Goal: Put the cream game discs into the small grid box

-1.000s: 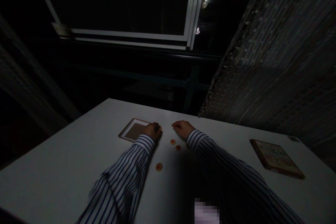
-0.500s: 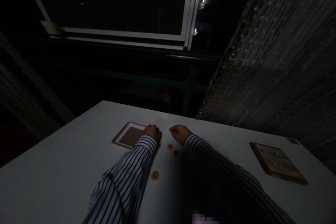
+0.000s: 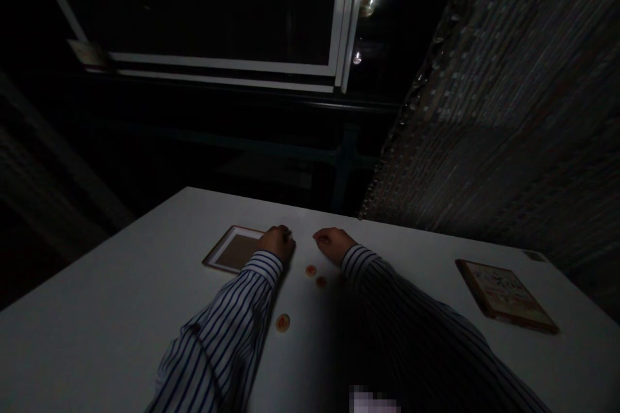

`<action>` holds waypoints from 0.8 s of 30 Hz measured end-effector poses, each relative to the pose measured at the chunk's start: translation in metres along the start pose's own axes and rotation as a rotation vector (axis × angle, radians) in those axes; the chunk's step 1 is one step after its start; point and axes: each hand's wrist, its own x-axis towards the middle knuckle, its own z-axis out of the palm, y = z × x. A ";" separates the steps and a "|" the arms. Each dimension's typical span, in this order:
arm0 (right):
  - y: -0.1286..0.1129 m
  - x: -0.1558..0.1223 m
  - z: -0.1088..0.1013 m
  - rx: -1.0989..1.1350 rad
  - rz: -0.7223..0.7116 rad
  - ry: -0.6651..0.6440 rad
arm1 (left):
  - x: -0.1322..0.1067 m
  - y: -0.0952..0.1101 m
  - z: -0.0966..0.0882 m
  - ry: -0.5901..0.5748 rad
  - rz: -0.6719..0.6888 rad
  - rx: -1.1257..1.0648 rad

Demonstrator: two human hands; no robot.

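Observation:
Both my arms in striped sleeves reach out over a white table (image 3: pixel 121 322) in dim light. My left hand (image 3: pixel 276 242) rests curled at the right edge of a small brown-framed board (image 3: pixel 232 250); what its fingers grip is hidden. My right hand (image 3: pixel 332 242) lies a little to the right, fingers curled in a loose fist on the table. Between and behind the hands lie three small orange discs: one (image 3: pixel 310 270), a second (image 3: pixel 320 282), and a third (image 3: pixel 282 322) nearer me beside my left sleeve.
A flat brown box with a printed lid (image 3: pixel 504 297) lies at the table's right side. Beyond the far edge there is a dark window with a white frame (image 3: pixel 223 68). A beaded or woven curtain (image 3: pixel 508 110) hangs at the right.
The view has drifted a little; both hands stay in place by the framed board and the discs lie where they were.

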 end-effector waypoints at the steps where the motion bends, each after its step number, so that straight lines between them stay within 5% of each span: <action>1: 0.000 -0.001 -0.002 0.001 -0.001 0.004 | -0.001 0.000 -0.001 0.022 0.007 -0.024; 24: 0.005 -0.050 -0.036 0.115 -0.053 0.125 | -0.057 0.039 -0.029 0.268 0.094 -0.648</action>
